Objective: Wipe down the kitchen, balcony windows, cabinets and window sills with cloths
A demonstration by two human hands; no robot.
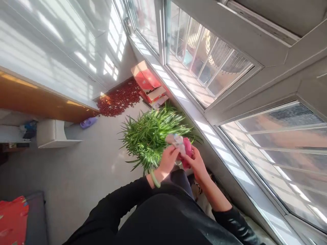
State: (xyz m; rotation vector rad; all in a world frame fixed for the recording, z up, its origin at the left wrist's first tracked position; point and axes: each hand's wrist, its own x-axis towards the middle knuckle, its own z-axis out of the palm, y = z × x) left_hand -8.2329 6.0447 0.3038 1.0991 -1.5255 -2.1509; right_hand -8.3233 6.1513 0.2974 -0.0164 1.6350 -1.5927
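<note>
My left hand (166,162), with a pale green bangle (154,178) at its wrist, pinches a crumpled whitish cloth (176,141) with bluish patches. Right beside it, my right hand (198,166) is closed on a bright pink cloth (187,147). The two pieces touch each other, and I cannot tell whether they are joined. Both are held over the right edge of a bushy green plant (150,131) with long narrow leaves. The plant's pot is hidden under the leaves.
Red dates or similar small fruit (119,98) lie spread on the floor ahead. Next to them stands an open red carton (146,80). A window sill (212,136) runs along my right. To the left are a purple slipper-like item (88,123) and a white stool (51,133).
</note>
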